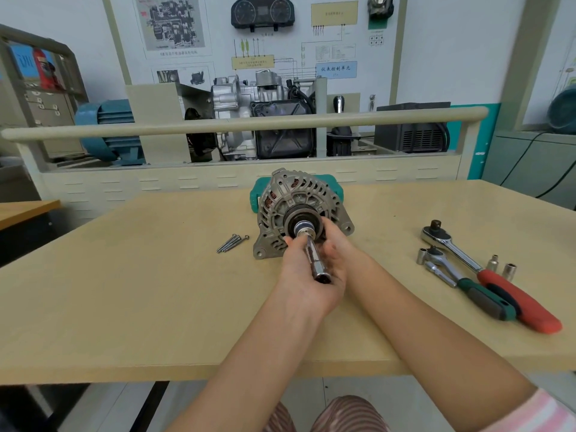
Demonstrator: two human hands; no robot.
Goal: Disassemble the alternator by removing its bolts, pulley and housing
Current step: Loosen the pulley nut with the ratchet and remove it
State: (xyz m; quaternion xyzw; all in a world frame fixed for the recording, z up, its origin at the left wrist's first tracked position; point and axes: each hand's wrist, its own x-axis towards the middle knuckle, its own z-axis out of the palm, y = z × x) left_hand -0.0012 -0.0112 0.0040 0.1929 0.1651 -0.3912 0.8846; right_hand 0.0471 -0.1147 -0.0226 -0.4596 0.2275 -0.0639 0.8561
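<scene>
Sitting upright at centre of beige wooden table (124,291): grey ribbed metal alternator (299,210), black pulley (304,224) facing camera. Gripping long chrome socket (313,260) seated on pulley hub: left hand (304,279), fingers curling round it. Cupping pulley at 3 o'clock: right hand (338,244), fingers curled. Lying at 9 o'clock: loose long steel bolts (232,243). Resting at 3 o'clock: red-handled ratchet (486,272), green-handled ratchet (467,283).

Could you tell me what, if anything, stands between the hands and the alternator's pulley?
A long socket sits on the pulley's centre; the left hand holds it. The right hand already touches the pulley, unobstructed.
</scene>
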